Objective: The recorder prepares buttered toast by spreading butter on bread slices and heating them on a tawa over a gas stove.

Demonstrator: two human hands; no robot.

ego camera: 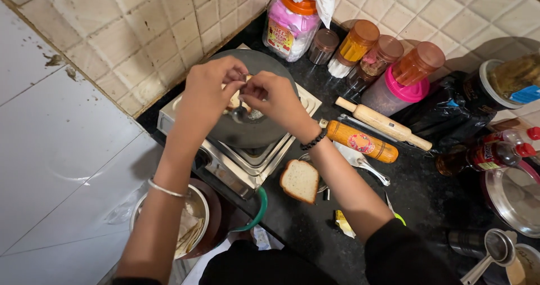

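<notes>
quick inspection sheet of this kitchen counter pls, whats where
surface: black stone counter, crowded.
job's things: round dark flat griddle pan on a steel single-burner stove; small metal spoon and pale food piece at the hands.
clutter: white bread slice, orange-handled wooden rolling pin, lidded plastic spice jars, steel bowl.
grippers: left hand and right hand meet over the pan, pinching the food and spoon.
cables: green hose by the stove.
surroundings: beige tiled wall.
</notes>
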